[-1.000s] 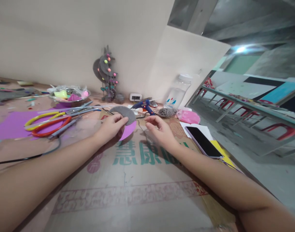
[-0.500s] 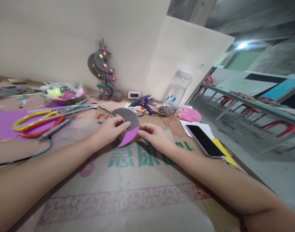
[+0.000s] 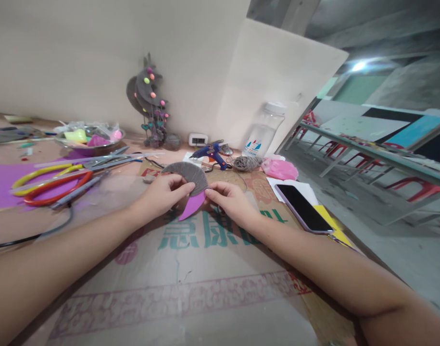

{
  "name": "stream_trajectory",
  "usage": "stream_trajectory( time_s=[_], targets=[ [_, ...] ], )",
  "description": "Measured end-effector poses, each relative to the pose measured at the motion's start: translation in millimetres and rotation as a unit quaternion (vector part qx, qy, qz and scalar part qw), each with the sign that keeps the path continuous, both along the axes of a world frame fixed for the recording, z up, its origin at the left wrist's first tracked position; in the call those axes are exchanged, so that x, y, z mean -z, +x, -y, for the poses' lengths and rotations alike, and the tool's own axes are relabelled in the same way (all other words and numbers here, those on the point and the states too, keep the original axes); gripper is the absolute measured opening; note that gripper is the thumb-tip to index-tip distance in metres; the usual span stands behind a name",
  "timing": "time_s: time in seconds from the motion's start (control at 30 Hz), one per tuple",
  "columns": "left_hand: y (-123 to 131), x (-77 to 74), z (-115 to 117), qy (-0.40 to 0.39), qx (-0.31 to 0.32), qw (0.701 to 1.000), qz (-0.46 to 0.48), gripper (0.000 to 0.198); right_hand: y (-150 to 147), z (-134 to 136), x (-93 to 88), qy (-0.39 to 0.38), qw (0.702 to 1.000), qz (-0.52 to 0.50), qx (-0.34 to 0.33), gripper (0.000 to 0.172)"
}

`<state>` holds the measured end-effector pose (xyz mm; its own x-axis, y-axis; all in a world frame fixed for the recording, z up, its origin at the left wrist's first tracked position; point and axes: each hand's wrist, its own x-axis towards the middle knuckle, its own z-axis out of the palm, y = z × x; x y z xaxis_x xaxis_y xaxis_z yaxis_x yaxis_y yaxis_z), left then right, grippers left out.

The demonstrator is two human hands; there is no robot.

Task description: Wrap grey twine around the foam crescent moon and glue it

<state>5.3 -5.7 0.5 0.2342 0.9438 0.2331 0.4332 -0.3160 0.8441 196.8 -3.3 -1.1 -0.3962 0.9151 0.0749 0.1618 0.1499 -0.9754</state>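
A crescent moon shape (image 3: 192, 205) has a bare purple lower tip, while grey yarn (image 3: 187, 174) is wound closely round its upper part. My left hand (image 3: 167, 192) pinches the wrapped part between thumb and fingers. At the crescent's right edge, where yarn meets purple, the fingertips of my right hand (image 3: 229, 199) are closed on what looks like the yarn's strand; the strand itself is mostly hidden there. Behind my right hand lies a ball of grey yarn (image 3: 246, 163), with a loose strand running down toward that hand.
Scissors with yellow and red handles (image 3: 57, 185) lie at left, near a metal bowl (image 3: 88, 150) of bright bits. A blue glue gun (image 3: 213, 153), a clock (image 3: 198, 140) and a water bottle (image 3: 263, 132) stand behind. A finished moon ornament (image 3: 147, 96) leans on the wall; a phone (image 3: 304, 209) lies right.
The crescent has turned slightly in my fingers, and its purple part looks narrower. Both hands keep their pinch in nearly the same place. The view has shifted a little.
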Motion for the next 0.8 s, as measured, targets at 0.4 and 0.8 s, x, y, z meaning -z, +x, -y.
stream_trajectory(
  time_s=[0.4,0.8],
  targets=[
    [0.5,-3.2,1.8,-0.007,0.004,1.0,-0.008,0.034,-0.2,-0.5,2.6,-0.023,0.999,-0.042,0.004,0.023],
    [-0.8,-1.5,-1.2,-0.018,0.005,0.999,-0.029,0.035,0.1,1.5,-0.5,-0.009,1.0,-0.022,0.015,0.019]
  ],
)
